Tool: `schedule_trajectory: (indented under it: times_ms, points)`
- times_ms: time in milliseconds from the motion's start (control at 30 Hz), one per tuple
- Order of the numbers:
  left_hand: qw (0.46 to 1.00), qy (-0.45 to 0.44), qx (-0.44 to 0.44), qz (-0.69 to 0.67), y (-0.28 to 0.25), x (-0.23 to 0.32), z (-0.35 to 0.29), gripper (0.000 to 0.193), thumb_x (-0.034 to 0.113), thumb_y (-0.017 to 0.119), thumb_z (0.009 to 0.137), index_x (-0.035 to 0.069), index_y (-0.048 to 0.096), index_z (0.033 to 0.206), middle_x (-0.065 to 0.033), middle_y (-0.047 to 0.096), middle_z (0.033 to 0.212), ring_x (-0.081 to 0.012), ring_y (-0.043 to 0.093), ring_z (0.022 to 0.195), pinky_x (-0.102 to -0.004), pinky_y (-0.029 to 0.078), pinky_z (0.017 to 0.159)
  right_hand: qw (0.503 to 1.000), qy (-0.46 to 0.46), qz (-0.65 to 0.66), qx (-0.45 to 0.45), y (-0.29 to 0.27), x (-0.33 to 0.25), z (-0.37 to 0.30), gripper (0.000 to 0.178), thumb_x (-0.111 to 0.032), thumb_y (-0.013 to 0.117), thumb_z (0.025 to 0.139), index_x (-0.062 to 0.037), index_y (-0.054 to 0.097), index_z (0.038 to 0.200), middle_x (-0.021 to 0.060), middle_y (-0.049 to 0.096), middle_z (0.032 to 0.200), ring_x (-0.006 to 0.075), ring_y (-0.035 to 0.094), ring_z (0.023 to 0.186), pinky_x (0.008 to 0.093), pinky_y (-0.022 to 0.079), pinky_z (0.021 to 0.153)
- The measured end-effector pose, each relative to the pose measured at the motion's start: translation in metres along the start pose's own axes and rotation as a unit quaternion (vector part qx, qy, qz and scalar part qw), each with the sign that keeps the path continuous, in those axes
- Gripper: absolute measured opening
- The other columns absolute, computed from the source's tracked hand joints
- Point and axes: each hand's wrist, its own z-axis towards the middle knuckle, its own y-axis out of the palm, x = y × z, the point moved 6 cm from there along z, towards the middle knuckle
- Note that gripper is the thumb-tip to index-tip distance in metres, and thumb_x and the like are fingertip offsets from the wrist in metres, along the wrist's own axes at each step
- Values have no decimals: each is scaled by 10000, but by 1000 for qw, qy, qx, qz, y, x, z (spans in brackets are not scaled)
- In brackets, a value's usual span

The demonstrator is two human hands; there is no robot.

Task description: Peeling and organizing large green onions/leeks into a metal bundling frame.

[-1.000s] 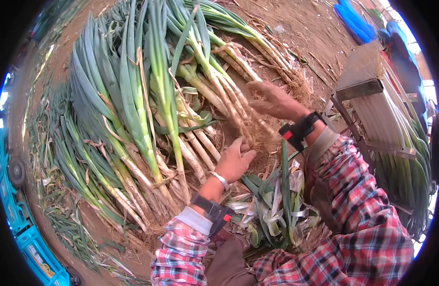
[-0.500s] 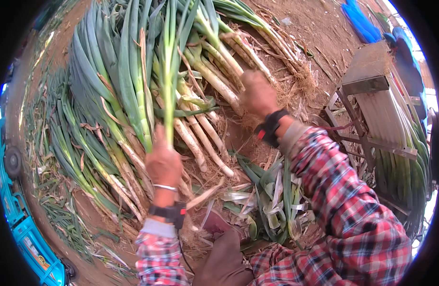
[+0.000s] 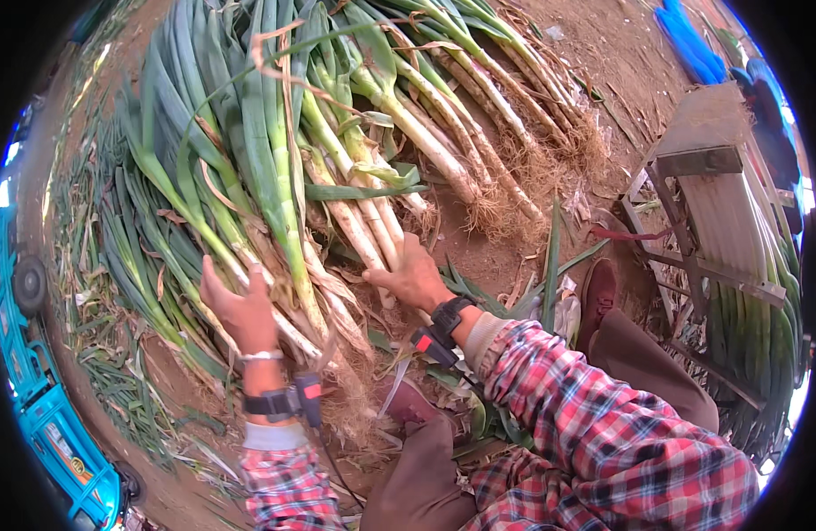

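A large pile of leeks (image 3: 275, 186) lies on the soil before me, green leaves pointing away and pale stalks with hairy roots toward me. At the pile's near left side, my left hand (image 3: 247, 319) is open, thumb and fingers apart, beside a leek stalk (image 3: 215, 241) that passes by the gap between them. My right hand (image 3: 417, 279) is closed around the lower ends of white leek stalks (image 3: 372, 226) in the middle, its thumb across them and its other fingers partly hidden. Dry outer leaves and roots hang among the stalks near my left wrist.
To the right stands a metal-framed rack (image 3: 704, 164) holding cleaned leeks (image 3: 749, 327). My shoes (image 3: 600, 292) are among stripped leaves below the pile. A blue vehicle (image 3: 67, 451) is at the far left, and blue material (image 3: 691, 44) lies at the upper right.
My right hand has moved left and nearer, from the right-hand leeks to the middle stalks. My left hand has let go of a leek and shifted left. More leeks lie at the right.
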Motion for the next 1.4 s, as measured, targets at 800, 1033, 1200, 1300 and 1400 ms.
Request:
schedule_trajectory:
  times_ms: [800,1033,1200,1300,1400]
  points:
    - [802,-143,-403,-417,121,144,-103,442,193,669,918,-1,492,1272,-118,680,1083,-139,648,945,-248,521,775,988,-71,76,-118,-187,-87,0,426,-151,731,810,64,605,1156,8,635,896,60,525,749,217,423,646]
    - [570,-235,-482,-622,98,193,-118,211,164,622,938,36,555,1091,-11,626,878,-77,587,741,-214,478,643,975,-194,83,-65,-230,-130,-8,315,-183,732,784,52,630,967,23,573,737,88,495,572,235,373,475]
    - [610,-279,-405,-621,40,126,-90,270,211,577,942,4,563,1116,-34,626,843,-96,586,682,-225,488,583,985,-84,76,-133,-201,-124,-24,432,-167,714,811,98,576,1124,109,636,840,154,608,742,308,500,639]
    - [648,-289,-350,-611,14,96,-76,316,241,539,945,-12,585,1129,-49,633,870,-109,605,753,-221,492,643,971,-170,85,-143,-175,-133,-29,410,-176,693,826,99,567,1102,108,631,864,145,592,752,295,489,656]
    - [640,-233,-373,-629,11,122,-72,288,247,551,950,5,574,1105,-61,645,928,-113,607,756,-233,492,672,976,-157,93,-115,-177,-110,-8,402,-180,679,836,98,569,1105,95,622,856,142,584,748,295,488,652]
